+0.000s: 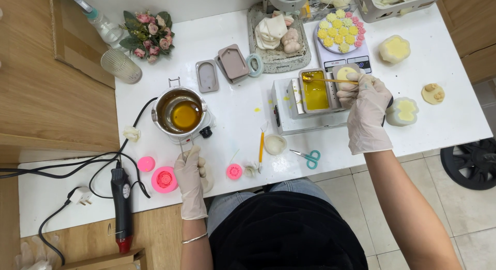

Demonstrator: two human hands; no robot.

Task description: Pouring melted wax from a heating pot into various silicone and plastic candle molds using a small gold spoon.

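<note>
Both my hands wear pale gloves. My right hand (365, 106) holds a thin wooden stick (330, 80) whose tip reaches into a rectangular mould of yellow liquid (315, 91) standing on a white block (310, 120). My left hand (191, 173) grips the wire handle of a metal melting pot (180, 111) filled with amber liquid, which sits on a small hotplate.
Pink round moulds (164, 179) and a black heat gun (122, 200) lie at the left front. Green-handled scissors (309, 157), an orange tool (261, 146) and a small white cup (275, 144) lie near the front edge. Yellow flower pieces (340, 30) rest on a scale, grey moulds (221, 67) behind the pot.
</note>
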